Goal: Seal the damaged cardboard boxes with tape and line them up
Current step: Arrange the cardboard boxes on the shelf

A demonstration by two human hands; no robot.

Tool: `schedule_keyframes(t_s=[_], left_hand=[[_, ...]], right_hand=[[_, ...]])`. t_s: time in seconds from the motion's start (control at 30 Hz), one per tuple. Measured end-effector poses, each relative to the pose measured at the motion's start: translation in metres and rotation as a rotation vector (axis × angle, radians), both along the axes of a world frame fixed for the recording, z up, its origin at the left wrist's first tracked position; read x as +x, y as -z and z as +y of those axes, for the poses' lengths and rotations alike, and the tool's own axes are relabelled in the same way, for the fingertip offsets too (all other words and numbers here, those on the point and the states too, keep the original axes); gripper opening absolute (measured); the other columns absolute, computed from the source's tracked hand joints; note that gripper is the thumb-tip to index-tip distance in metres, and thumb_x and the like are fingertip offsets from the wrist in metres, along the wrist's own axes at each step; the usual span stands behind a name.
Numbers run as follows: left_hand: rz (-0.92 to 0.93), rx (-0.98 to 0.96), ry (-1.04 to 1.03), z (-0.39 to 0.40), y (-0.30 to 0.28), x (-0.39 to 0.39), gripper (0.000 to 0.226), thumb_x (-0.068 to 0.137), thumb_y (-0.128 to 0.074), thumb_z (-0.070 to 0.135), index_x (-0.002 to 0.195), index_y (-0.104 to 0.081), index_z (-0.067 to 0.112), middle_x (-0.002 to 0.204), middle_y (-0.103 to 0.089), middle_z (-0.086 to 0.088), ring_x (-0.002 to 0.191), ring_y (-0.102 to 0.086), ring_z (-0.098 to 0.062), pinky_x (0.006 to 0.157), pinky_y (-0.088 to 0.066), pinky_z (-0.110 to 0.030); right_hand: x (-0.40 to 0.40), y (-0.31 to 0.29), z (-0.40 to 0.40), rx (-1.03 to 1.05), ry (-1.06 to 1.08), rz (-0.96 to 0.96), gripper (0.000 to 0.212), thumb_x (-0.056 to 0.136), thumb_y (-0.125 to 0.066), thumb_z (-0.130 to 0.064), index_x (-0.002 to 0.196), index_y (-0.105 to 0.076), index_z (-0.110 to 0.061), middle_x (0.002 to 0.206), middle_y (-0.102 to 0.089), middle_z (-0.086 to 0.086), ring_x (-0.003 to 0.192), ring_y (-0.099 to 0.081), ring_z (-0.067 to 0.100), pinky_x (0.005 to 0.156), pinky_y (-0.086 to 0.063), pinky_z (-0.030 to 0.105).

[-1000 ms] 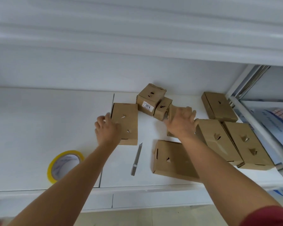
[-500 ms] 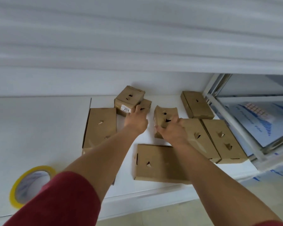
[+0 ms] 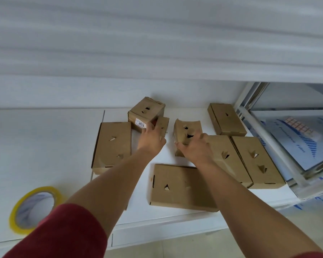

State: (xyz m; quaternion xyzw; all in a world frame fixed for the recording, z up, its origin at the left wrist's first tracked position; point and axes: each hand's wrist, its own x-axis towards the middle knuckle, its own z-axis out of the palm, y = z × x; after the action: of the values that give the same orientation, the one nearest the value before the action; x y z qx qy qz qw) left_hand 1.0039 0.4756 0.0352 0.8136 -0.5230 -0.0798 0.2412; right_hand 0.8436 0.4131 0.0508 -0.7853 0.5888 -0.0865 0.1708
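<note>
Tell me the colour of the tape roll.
Yellow tape roll, clearest in the head view, near left on the table.

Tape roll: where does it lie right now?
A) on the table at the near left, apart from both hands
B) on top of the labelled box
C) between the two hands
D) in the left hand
A: the yellow tape roll lies flat on the table at the near left, while the left hand and right hand are up among the boxes.
</note>
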Motion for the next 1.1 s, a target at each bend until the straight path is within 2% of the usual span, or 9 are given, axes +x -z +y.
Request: schedule_keyframes(t_s=[0.13,0.3,0.43,0.53,0.6,0.67,0.77,0.9,1.1], left_hand=[[-0.012,-0.038,0.01,0.015,0.01,-0.006,0.048,0.09,-0.057,0.024,0.135,-0.045,0.012,0.134,-0.039,-0.015,0.115,-0.051,-0.036,0.078,-0.046,-0.037],[-0.031,-0.022,0.011,0.031,0.011,-0.004,0.052,0.092,-0.058,0.029,0.139,-0.042,0.013,0.139,-0.036,-0.017,0.122,-0.045,-0.036,0.098,-0.044,-0.043],[-0.066,-0.068,-0.143,0.017,-0.018,0.023,0.055,0.091,-0.056,0.039,0.139,-0.041,0.016,0.142,-0.033,-0.017,0.129,-0.036,-0.036,0.107,-0.037,-0.043],[0.116,0.02,-0.23,0.0,-0.039,0.053,0.091,0.08,-0.065,0.063,0.15,-0.027,0.02,0.156,-0.016,-0.013,0.141,-0.022,-0.036,0.113,-0.032,-0.049],[0.262,0.113,-0.253,-0.007,-0.04,0.069,0.11,0.076,-0.07,0.064,0.157,-0.007,0.023,0.163,0.004,-0.012,0.149,-0.005,-0.037,0.118,-0.021,-0.053],[0.365,0.188,-0.239,-0.015,-0.033,0.083,0.117,0.077,-0.074,0.056,0.158,0.005,0.025,0.164,0.011,-0.011,0.15,-0.002,-0.038,0.12,-0.018,-0.053],[0.394,0.238,-0.222,-0.026,-0.02,0.099,0.127,0.073,-0.082,0.047,0.157,0.009,0.02,0.163,-0.008,-0.011,0.146,-0.019,-0.037,0.116,-0.027,-0.051],[0.384,0.155,-0.306,-0.031,-0.01,0.107,0.133,0.063,-0.082,0.063,0.155,0.001,0.017,0.151,-0.026,-0.01,0.137,-0.031,-0.038,0.108,-0.036,-0.051],[0.258,0.145,-0.3,-0.014,-0.002,0.103,0.131,0.068,-0.076,0.068,0.157,0.002,0.013,0.159,-0.019,-0.014,0.145,-0.018,-0.04,0.118,-0.018,-0.049]], right_hand=[[0.005,-0.001,-0.003,-0.01,-0.022,-0.071,0.096,0.079,-0.06,-0.072,0.145,-0.024,-0.012,0.139,-0.034,0.014,0.125,-0.043,0.039,0.091,-0.046,0.046],[0.004,-0.002,-0.006,0.045,-0.081,-0.168,0.098,0.084,-0.058,-0.068,0.151,-0.018,-0.009,0.155,-0.021,0.015,0.136,-0.032,0.042,0.106,-0.039,0.05],[0.001,-0.001,0.007,-0.027,-0.098,-0.109,0.09,0.091,-0.057,-0.055,0.155,-0.012,-0.011,0.163,-0.004,0.016,0.149,-0.006,0.038,0.119,-0.019,0.051],[0.01,-0.003,0.031,-0.349,-0.226,-0.058,0.064,0.093,-0.055,-0.041,0.145,-0.036,-0.01,0.146,-0.04,0.017,0.133,-0.034,0.037,0.106,-0.029,0.047],[0.022,-0.004,0.046,-0.362,-0.342,-0.093,0.055,0.092,-0.054,-0.036,0.139,-0.043,-0.011,0.136,-0.048,0.014,0.121,-0.042,0.033,0.095,-0.031,0.043],[0.033,-0.004,0.058,-0.296,-0.411,-0.12,0.05,0.092,-0.052,-0.035,0.137,-0.043,-0.014,0.132,-0.05,0.01,0.118,-0.043,0.029,0.093,-0.03,0.04],[0.048,0.001,0.068,-0.206,-0.456,-0.092,0.05,0.092,-0.05,-0.038,0.136,-0.04,-0.016,0.131,-0.048,0.008,0.12,-0.042,0.029,0.096,-0.03,0.04],[0.06,0.01,0.07,-0.107,-0.473,-0.034,0.059,0.091,-0.052,-0.038,0.143,-0.036,-0.015,0.139,-0.043,0.012,0.127,-0.039,0.031,0.104,-0.029,0.041],[0.091,-0.002,0.056,-0.112,-0.424,-0.119,0.047,0.093,-0.053,-0.031,0.133,-0.046,-0.007,0.131,-0.048,0.016,0.119,-0.047,0.034,0.091,-0.039,0.04]])
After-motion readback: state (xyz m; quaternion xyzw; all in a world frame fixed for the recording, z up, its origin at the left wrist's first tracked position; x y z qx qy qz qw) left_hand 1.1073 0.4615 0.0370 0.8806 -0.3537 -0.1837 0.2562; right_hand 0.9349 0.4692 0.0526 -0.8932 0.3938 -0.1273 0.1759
